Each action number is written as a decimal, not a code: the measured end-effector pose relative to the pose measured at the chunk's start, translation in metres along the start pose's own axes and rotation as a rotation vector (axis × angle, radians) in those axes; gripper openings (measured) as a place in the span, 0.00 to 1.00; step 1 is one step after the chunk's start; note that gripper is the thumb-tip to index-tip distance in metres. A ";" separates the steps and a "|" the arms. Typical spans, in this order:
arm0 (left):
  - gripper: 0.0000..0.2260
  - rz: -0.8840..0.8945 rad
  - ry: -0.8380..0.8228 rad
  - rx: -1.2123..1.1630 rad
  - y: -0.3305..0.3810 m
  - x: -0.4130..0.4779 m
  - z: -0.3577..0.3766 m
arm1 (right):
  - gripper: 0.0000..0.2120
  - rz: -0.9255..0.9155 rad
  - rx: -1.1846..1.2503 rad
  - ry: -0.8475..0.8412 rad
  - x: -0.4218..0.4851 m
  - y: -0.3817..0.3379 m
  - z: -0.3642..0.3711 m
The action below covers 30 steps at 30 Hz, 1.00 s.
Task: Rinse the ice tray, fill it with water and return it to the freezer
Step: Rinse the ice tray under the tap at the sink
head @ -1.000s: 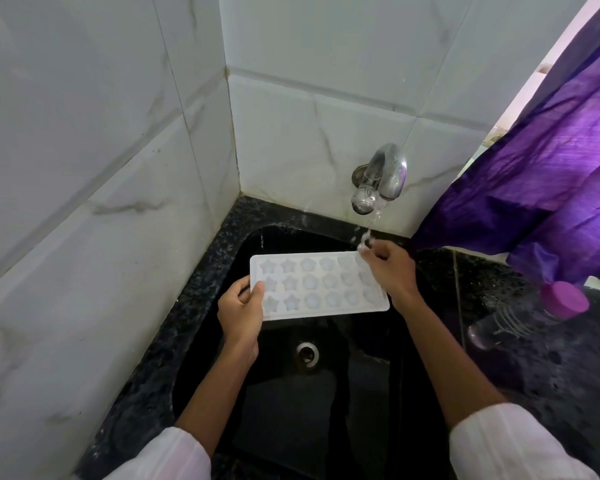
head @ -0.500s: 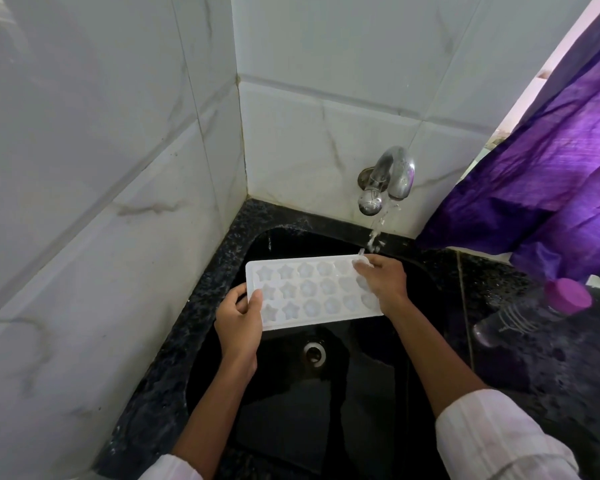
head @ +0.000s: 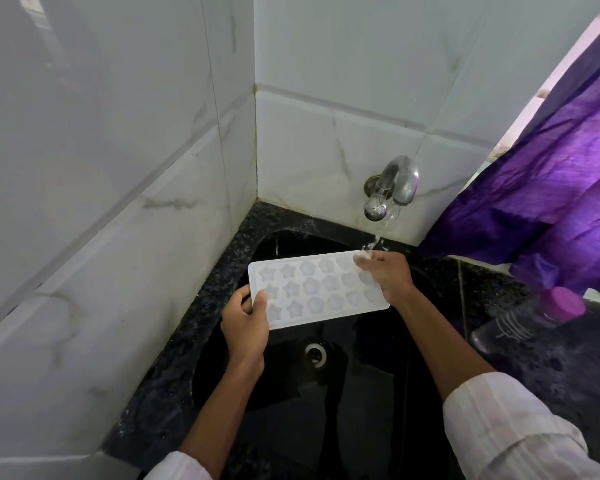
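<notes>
White plastic, the ice tray (head: 312, 289) hangs over the black sink (head: 291, 427). The left hand (head: 246, 327) grips its near-left corner and the right hand (head: 385, 275) is clamped on the far end. That right hand has slid further onto the tray under the tap's (head: 395, 181) stream, so rinsing looks barely begun.

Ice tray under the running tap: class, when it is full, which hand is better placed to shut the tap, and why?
Right, probably. The right hand grips the ice tray at the end directly below the tap, where water lands; the left hand holds the far end, farther from it.
</notes>
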<state>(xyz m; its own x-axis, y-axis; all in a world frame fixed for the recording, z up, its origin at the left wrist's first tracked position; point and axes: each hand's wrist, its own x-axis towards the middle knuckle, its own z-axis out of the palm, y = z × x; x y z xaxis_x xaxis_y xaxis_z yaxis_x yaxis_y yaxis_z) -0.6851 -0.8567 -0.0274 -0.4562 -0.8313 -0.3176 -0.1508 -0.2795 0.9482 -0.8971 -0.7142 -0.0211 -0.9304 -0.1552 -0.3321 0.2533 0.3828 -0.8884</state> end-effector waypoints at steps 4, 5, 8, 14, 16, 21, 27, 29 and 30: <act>0.10 -0.018 0.001 0.004 -0.003 -0.008 0.001 | 0.08 0.118 0.041 -0.047 0.003 -0.002 -0.005; 0.10 -0.022 0.003 0.002 -0.004 -0.012 0.002 | 0.07 0.112 0.020 -0.020 0.005 -0.001 -0.005; 0.09 -0.026 0.025 -0.003 -0.004 -0.022 0.006 | 0.05 0.031 -0.012 0.040 0.001 0.001 -0.004; 0.07 -0.020 0.101 -0.003 -0.002 -0.035 0.008 | 0.07 0.200 0.195 -0.222 -0.001 -0.008 -0.020; 0.06 -0.033 0.117 -0.009 -0.003 -0.038 0.009 | 0.11 0.233 0.362 -0.223 0.009 -0.015 -0.028; 0.04 -0.005 0.134 0.051 -0.013 -0.046 0.013 | 0.11 0.136 0.453 -0.119 0.037 -0.042 -0.034; 0.03 -0.107 0.137 -0.003 -0.027 -0.048 0.014 | 0.07 0.111 0.481 -0.059 0.059 -0.061 -0.014; 0.03 -0.129 0.132 -0.043 -0.026 -0.046 0.015 | 0.09 0.143 0.547 -0.058 0.065 -0.060 -0.011; 0.03 -0.131 0.129 -0.059 -0.026 -0.045 0.015 | 0.13 0.148 0.561 -0.069 0.067 -0.061 -0.011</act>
<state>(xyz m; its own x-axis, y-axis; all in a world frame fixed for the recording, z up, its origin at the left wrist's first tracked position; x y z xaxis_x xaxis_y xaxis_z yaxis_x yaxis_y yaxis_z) -0.6739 -0.8043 -0.0381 -0.3189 -0.8397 -0.4395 -0.1480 -0.4139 0.8982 -0.9778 -0.7377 0.0142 -0.8596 -0.2028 -0.4691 0.4987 -0.1330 -0.8565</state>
